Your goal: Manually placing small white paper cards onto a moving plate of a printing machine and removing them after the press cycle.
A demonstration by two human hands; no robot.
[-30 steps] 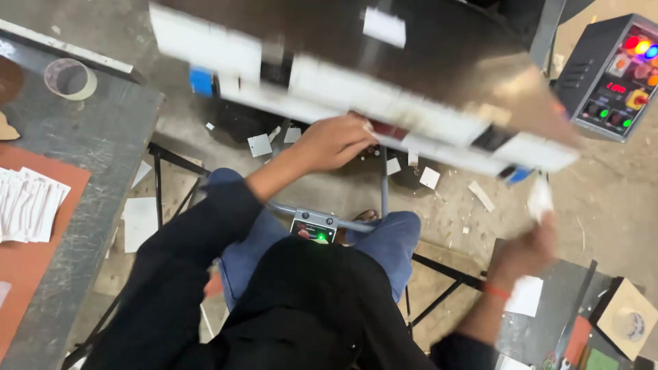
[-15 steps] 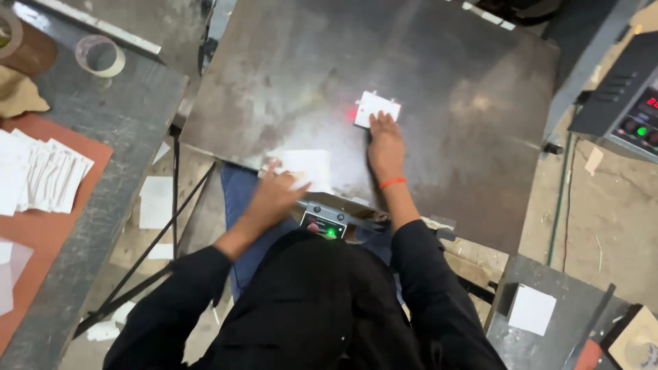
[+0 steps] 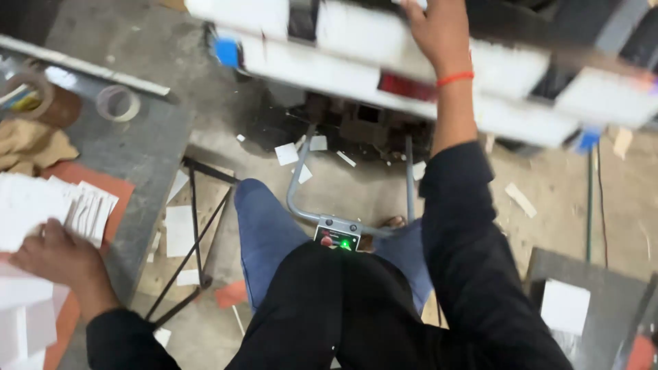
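Observation:
My left hand (image 3: 53,257) rests low at the left on a stack of white cards (image 3: 82,209), fingers curled into them. The cards lie fanned on an orange mat (image 3: 110,185) on a grey table (image 3: 147,154). My right hand (image 3: 439,34) is stretched up and forward against the blurred, white-edged plate of a press machine (image 3: 356,38); a red band circles the wrist and the fingertips are cut off by the frame's top. I am seated, with a small box showing a green light (image 3: 340,238) between my knees.
A clear tape roll (image 3: 118,103), a brown tape roll (image 3: 42,103) and a tan cloth (image 3: 34,147) lie on the table's far part. Paper scraps (image 3: 288,154) litter the floor under the machine. A grey stand carrying a white card (image 3: 565,306) is at the lower right.
Both hands were on the flat metal plate with white cards. Now the left hand has moved down to the card stack on the table, the right hand has reached higher, and the plate shows blurred.

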